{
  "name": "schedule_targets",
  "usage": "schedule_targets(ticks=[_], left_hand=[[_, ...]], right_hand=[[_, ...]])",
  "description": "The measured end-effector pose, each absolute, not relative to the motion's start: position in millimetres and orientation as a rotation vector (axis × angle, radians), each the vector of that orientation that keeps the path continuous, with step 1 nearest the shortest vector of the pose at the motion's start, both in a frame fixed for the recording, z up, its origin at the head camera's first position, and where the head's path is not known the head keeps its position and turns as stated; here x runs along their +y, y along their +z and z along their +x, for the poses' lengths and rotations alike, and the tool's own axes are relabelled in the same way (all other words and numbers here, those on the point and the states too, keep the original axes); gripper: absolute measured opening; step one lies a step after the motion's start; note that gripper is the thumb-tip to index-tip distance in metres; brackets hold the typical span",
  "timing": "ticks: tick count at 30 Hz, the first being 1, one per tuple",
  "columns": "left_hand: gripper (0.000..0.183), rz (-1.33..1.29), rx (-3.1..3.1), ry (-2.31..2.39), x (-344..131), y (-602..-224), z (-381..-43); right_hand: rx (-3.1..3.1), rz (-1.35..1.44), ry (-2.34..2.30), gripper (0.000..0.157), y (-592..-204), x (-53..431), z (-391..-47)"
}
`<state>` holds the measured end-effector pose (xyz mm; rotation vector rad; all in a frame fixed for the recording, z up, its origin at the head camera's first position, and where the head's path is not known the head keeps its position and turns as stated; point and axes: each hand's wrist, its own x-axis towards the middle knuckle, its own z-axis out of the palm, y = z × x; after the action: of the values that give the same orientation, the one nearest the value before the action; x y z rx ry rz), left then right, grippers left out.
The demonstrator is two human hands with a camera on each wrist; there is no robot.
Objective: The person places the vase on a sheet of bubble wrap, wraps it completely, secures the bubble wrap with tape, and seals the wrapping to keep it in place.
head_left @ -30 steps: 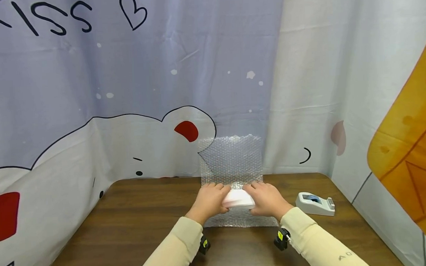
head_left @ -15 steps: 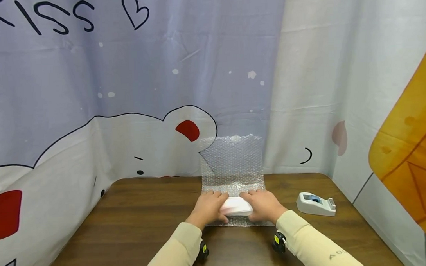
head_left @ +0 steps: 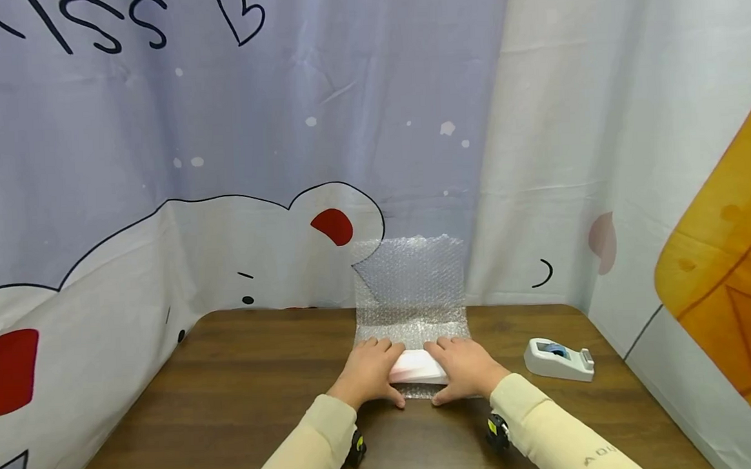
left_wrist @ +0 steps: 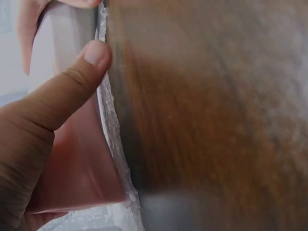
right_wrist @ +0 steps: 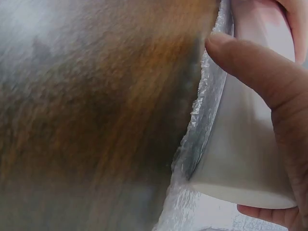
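A smooth, white-and-pink block-like object [head_left: 419, 366] with a curved side lies across a sheet of bubble wrap [head_left: 409, 281] near its front edge. My left hand [head_left: 366, 374] grips one end, where the surface looks pink [left_wrist: 79, 166]; its thumb reaches over to the bubble wrap's edge [left_wrist: 114, 127]. At the other end my right hand [head_left: 466, 369] holds the paler part [right_wrist: 238, 144], its thumbtip at the same edge of the wrap. Fingers of both hands lie over the far side, partly hidden by the object in the wrist views.
To the right on the brown wooden table [head_left: 250, 391] stands a white tape dispenser [head_left: 558, 360] with a blue roll. The wrap's far part rises against the printed curtain [head_left: 272, 128] behind the table.
Both hands have drawn the white-and-pink object toward the person, near the wrap's front edge. The thumbs have come down to that edge. The tape dispenser stays put.
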<state>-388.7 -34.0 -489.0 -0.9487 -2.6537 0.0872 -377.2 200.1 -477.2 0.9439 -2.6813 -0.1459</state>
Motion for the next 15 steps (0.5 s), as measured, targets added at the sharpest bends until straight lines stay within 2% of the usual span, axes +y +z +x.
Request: schedule_targets(ticks=[5, 9, 15], left_hand=[[0.100, -0.968, -2.661, 0.077, -33.2, -484.3, -387.7], [0.094, -0.957, -2.675, 0.062, -32.9, -482.9, -387.0], [0.074, -0.950, -2.668, 0.041, -33.9, -482.0, -387.5]], right_hand=[[-2.697, 0.930, -0.140, 0.097, -475.4, 202.0, -376.5], [-2.671, 0.940, -0.142, 0.090, -476.5, 201.7, -378.3], [-2.639, 0.951, -0.141, 0.076, -478.0, 200.4, -381.7]])
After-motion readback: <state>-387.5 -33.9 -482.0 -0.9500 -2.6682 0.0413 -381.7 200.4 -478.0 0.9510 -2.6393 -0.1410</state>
